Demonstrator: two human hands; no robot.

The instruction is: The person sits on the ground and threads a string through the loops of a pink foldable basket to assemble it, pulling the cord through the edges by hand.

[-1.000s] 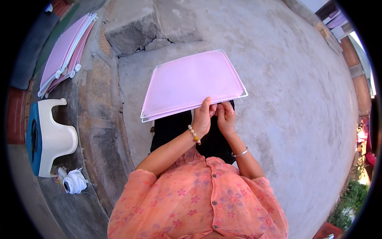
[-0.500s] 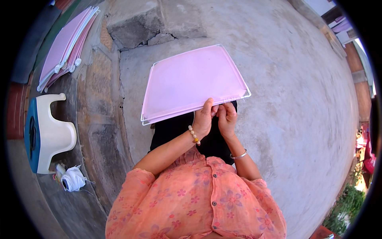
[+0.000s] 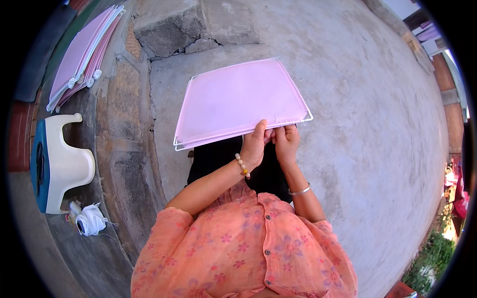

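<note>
A pink fabric panel [image 3: 239, 102] on a white wire frame lies tilted over my lap. My left hand [image 3: 254, 145] grips its near edge, thumb on top and fingers underneath. Close beside it, my right hand [image 3: 286, 145] is pinched at the same edge, right under the wire. What its fingertips hold is too small to make out. Short white thread stitches [image 3: 292, 120] wrap the wire along the right part of the near edge. The fingers of both hands are partly hidden beneath the panel.
Several similar pink panels [image 3: 82, 54] are stacked at the upper left. Below them a white and blue plastic stool [image 3: 67, 161] lies on its side, next to a spool of white thread [image 3: 91, 220]. A broken concrete step [image 3: 171, 30] stands ahead on the concrete floor [image 3: 367, 129].
My right hand has shifted slightly up and right, closer against the panel's edge. The panel has tilted a little, its near left corner rising. My left hand keeps its grip.
</note>
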